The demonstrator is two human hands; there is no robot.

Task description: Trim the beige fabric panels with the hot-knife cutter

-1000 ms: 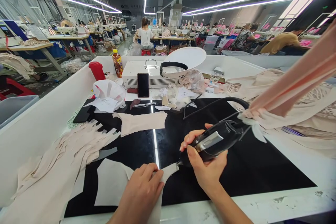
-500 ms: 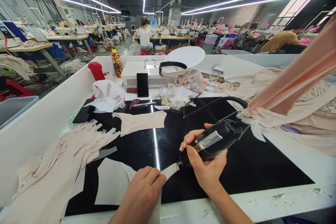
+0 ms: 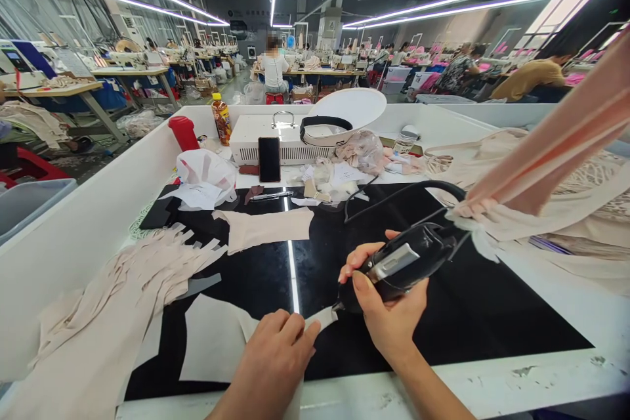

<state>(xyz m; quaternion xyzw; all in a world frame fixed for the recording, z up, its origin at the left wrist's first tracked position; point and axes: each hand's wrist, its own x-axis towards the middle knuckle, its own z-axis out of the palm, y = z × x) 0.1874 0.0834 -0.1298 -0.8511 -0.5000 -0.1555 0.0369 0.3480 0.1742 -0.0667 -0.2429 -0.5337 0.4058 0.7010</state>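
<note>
My right hand (image 3: 386,305) is closed round a black hand-held cutting tool (image 3: 401,262) with a silver plate on its side; a black cable (image 3: 403,193) loops away from it. The tool's tip touches the end of a narrow beige fabric strip (image 3: 322,316) on the black work mat (image 3: 472,308). My left hand (image 3: 273,364) lies on that strip, fingers curled and pressing it down just left of the tip. A white cut piece (image 3: 211,341) lies left of my left hand.
A heap of beige fabric strips (image 3: 113,302) covers the left. Another beige piece (image 3: 266,226) lies mid-mat. Behind stand a phone (image 3: 269,159), white box (image 3: 275,134), red cup (image 3: 183,132) and bottle (image 3: 221,117). Beige garments (image 3: 556,210) pile at right. People sew at tables behind.
My left hand has crept a little to the right along the strip, closer to the tool's tip. My right hand and the tool have hardly moved.
</note>
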